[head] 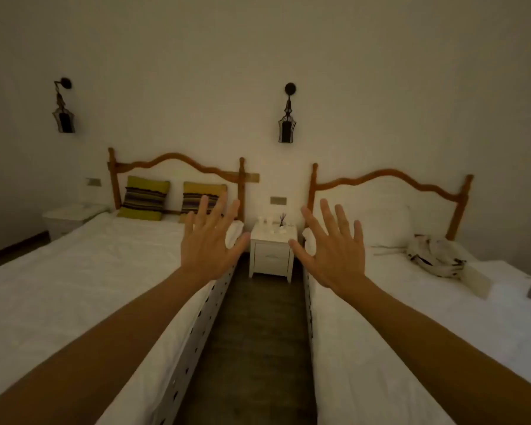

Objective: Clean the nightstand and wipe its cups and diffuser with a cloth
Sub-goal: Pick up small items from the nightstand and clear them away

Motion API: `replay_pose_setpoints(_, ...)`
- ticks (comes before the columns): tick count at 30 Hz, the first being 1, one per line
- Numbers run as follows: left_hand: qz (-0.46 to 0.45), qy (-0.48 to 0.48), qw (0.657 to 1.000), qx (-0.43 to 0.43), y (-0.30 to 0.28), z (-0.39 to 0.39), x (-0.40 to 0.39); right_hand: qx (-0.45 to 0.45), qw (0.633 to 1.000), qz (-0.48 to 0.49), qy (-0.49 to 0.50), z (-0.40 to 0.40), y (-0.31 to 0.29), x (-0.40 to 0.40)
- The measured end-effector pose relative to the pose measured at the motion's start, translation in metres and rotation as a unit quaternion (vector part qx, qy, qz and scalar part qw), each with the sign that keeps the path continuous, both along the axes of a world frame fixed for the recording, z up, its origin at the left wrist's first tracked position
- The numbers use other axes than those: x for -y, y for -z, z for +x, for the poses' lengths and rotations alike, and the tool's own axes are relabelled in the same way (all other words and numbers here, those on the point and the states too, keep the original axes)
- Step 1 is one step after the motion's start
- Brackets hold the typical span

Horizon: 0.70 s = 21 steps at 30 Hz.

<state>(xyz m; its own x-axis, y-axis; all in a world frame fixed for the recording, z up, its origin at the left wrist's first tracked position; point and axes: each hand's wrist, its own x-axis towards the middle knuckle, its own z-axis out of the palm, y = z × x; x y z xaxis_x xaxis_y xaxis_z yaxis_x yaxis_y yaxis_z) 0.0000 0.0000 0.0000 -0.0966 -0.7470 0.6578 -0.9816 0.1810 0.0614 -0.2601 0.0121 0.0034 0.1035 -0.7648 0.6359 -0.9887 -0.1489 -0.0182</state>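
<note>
Two white-sheeted beds fill the dim room, the left bed with two striped yellow cushions at its wooden headboard, the right bed carrying a crumpled patterned bag and folded white linen. A dark floor strip runs between them to the white nightstand against the far wall, under a hanging wall lantern; a second lantern hangs over the left bed. Both bare arms reach forward, the left hand and right hand raised on either side of the nightstand, each grip wide with fingers spread and holding nothing. On the nightstand top stand small white cups and a reed diffuser, too small to tell apart clearly
</note>
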Motion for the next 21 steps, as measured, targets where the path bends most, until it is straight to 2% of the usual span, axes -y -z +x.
replay_pose_setpoints(1, 0.029, -0.005, 0.999, 0.013, 0.008, -0.002, 0.012, -0.013, 1.0, 0.013, -0.004, 0.004, 0.007, 0.013)
replay_pose_setpoints(4, 0.035, -0.005, 0.998, 0.055, 0.04, 0.001, 0.065, -0.02, 1.0, 0.018, -0.004, 0.013, 0.037, 0.064)
replay_pose_setpoints(9, 0.083, 0.005, 0.996, 0.012, 0.074, 0.021, 0.159, -0.006, 0.999, 0.053, 0.003, 0.027, 0.06, 0.151)
replay_pose_setpoints(13, 0.106, 0.023, 0.994, 0.017, 0.087, 0.044, 0.237, 0.017, 0.997, 0.072, 0.028, 0.04, 0.07, 0.22)
replay_pose_setpoints(21, 0.126, 0.073, 0.989, 0.031, 0.113, 0.048, 0.382, 0.064, 0.987, 0.13, 0.067, 0.04, 0.134, 0.356)
